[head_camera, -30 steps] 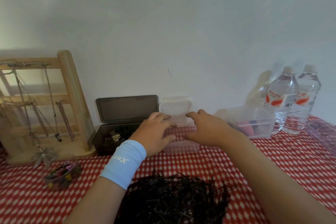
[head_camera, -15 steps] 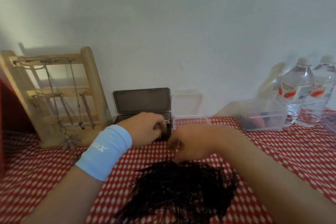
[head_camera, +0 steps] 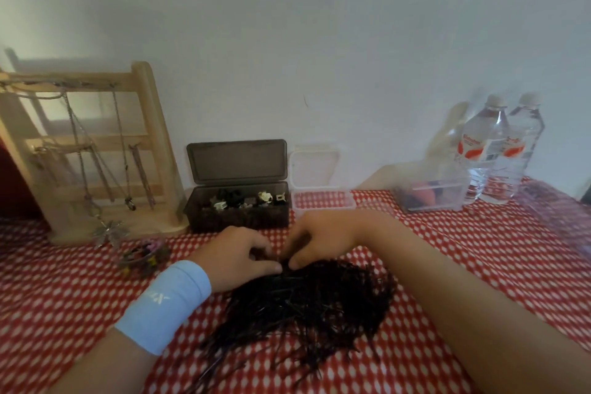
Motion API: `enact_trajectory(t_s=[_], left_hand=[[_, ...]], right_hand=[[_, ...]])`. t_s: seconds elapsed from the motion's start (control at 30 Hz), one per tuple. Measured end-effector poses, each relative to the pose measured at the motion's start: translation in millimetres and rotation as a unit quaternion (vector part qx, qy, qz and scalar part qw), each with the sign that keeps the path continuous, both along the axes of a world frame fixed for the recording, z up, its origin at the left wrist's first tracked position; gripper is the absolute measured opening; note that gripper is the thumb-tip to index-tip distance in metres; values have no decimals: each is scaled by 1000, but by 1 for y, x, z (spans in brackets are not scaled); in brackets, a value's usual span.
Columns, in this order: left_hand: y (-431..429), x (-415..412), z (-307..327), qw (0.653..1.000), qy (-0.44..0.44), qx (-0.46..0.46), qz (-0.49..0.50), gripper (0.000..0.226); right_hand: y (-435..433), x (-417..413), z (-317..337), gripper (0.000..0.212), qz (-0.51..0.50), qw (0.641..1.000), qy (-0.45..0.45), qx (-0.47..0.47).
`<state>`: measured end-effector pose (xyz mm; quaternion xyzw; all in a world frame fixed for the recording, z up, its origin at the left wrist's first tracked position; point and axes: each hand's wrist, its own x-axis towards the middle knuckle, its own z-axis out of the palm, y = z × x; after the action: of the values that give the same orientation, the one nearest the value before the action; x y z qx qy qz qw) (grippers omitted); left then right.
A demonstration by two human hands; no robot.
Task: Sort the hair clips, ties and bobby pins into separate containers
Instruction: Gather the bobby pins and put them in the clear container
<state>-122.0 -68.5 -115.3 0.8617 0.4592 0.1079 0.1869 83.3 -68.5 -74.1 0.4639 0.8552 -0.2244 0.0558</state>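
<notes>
A big heap of black bobby pins (head_camera: 307,307) lies on the red-and-white checked cloth right in front of me. My left hand (head_camera: 236,253), with a light blue wristband, and my right hand (head_camera: 319,238) meet at the heap's far edge, fingers curled and pinched into the pins. Behind them stands a dark grey box (head_camera: 238,217), lid up, with hair clips inside. Beside it sits a small clear box (head_camera: 323,200), lid open. A little clear bowl (head_camera: 142,257) at the left holds coloured ties.
A wooden jewellery stand (head_camera: 153,150) hung with necklaces stands at the back left. At the back right are a clear container (head_camera: 431,197) with pink and dark items and two water bottles (head_camera: 499,150). The wall runs close behind everything.
Both hands have come back from the small clear box toward me and now dig into the far edge of the pin heap. My view has tilted down.
</notes>
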Motion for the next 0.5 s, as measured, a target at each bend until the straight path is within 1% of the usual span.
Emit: enact_trajectory(t_s=[0.07, 0.13, 0.17, 0.23, 0.3, 0.4, 0.5], left_hand=[[1, -4, 5, 999, 19, -32, -4, 25], [1, -8, 12, 996, 66, -58, -2, 36], [1, -10, 16, 994, 94, -57, 3, 39], [-2, -11, 19, 991, 124, -52, 5, 33], [-4, -10, 20, 992, 118, -51, -3, 22], [-7, -10, 18, 994, 88, -58, -14, 6], [-6, -15, 17, 997, 50, -59, -11, 15]], right_hand=[[-4, -8, 0, 40, -11, 1000, -17, 13], [-9, -18, -3, 52, -12, 998, -48, 45], [-12, -22, -5, 53, -12, 996, -65, 57], [-17, -28, -7, 47, -5, 994, -80, 79], [-22, -30, -5, 41, -3, 991, -92, 92], [-28, -38, -6, 39, -10, 991, -92, 97], [-32, -45, -12, 32, -7, 991, -83, 107]])
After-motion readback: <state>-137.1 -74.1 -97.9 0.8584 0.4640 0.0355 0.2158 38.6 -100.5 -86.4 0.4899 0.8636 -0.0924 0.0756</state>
